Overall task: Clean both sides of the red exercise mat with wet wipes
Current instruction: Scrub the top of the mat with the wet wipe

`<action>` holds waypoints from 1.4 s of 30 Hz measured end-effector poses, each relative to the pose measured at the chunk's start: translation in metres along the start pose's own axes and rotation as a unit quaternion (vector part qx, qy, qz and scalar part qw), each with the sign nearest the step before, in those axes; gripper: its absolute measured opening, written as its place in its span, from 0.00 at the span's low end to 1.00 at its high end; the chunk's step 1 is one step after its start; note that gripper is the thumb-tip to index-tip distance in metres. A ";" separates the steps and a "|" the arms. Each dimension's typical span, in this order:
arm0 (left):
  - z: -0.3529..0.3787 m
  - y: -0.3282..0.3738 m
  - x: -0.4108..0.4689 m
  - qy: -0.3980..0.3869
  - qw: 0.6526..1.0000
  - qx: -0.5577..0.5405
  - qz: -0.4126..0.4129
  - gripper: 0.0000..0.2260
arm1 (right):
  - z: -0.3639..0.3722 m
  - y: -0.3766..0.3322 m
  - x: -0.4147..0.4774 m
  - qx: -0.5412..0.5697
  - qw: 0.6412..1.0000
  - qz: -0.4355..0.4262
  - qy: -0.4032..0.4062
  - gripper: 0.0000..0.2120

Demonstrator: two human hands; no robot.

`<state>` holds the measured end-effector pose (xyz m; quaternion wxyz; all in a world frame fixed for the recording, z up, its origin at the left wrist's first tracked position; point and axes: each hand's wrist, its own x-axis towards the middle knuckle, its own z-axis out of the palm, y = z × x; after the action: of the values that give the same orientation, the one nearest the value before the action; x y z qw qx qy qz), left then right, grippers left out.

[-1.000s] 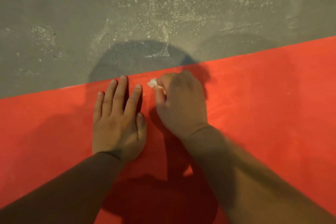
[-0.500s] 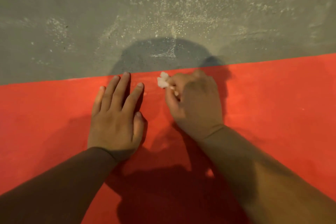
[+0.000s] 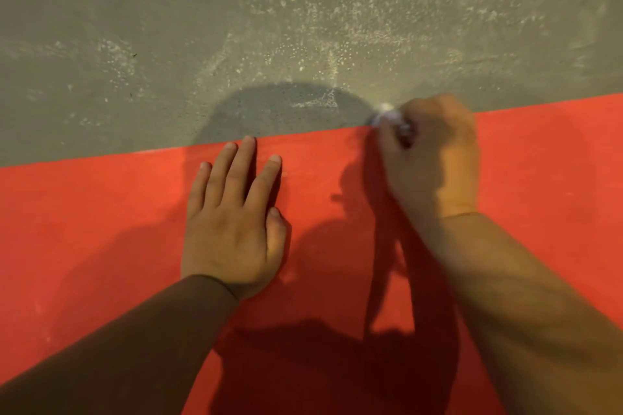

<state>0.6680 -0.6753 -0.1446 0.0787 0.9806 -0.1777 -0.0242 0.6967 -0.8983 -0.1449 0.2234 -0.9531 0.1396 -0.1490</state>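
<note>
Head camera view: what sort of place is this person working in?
Likely floor level in an unfinished or utility space, though little shows: a bare grey concrete floor with pale dusty patches, the red mat flat on it, a wipe in the right hand.

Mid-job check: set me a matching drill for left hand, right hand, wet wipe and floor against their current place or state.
1 left hand
2 right hand
3 wet wipe
4 floor

a bunched at the far edge of the mat
b flat on the mat, fingers straight
c grey, dusty, beyond the mat
d curled round the wipe

Pairs: 1-b; 2-d; 3-a; 4-c
</note>
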 end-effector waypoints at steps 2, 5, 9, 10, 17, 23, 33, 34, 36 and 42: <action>0.001 -0.002 -0.001 -0.003 1.000 0.006 -0.002 0.28 | -0.012 0.018 0.002 0.007 0.993 0.111 0.044 0.10; 0.000 -0.002 -0.001 -0.010 1.000 0.005 0.004 0.27 | -0.001 -0.019 -0.017 0.061 0.992 0.108 0.020 0.08; -0.001 -0.003 -0.002 -0.008 1.000 -0.007 0.008 0.27 | 0.002 -0.050 -0.035 0.013 0.995 -0.050 -0.080 0.07; -0.001 -0.003 -0.002 -0.008 1.000 -0.010 0.008 0.27 | -0.010 -0.032 -0.030 -0.016 0.997 -0.027 -0.072 0.08; 0.004 0.001 -0.002 0.007 1.000 -0.008 0.001 0.28 | -0.023 -0.018 -0.030 -0.030 0.994 0.090 -0.050 0.09; 0.005 0.000 -0.004 0.038 0.999 -0.026 0.013 0.27 | -0.025 -0.013 -0.040 -0.040 0.988 -0.079 -0.123 0.13; 0.006 0.000 -0.004 0.036 0.999 -0.036 0.000 0.28 | -0.031 -0.005 -0.086 -0.003 0.986 -0.132 -0.097 0.13; 0.006 0.001 -0.004 0.033 0.999 -0.029 0.000 0.28 | -0.031 -0.011 -0.098 0.006 0.978 -0.175 -0.116 0.12; 0.003 0.005 -0.009 0.014 1.000 -0.010 -0.013 0.28 | -0.043 0.001 -0.100 -0.015 0.975 -0.178 -0.129 0.09; -0.027 0.048 -0.063 -0.258 0.961 0.058 -0.085 0.39 | -0.090 0.064 -0.072 -0.110 0.990 0.003 -0.082 0.09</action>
<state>0.5943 -0.6936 -0.1087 -0.0295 0.9555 -0.1094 -0.2723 0.5863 -0.9642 -0.1139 0.1281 -0.9805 0.1389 -0.0533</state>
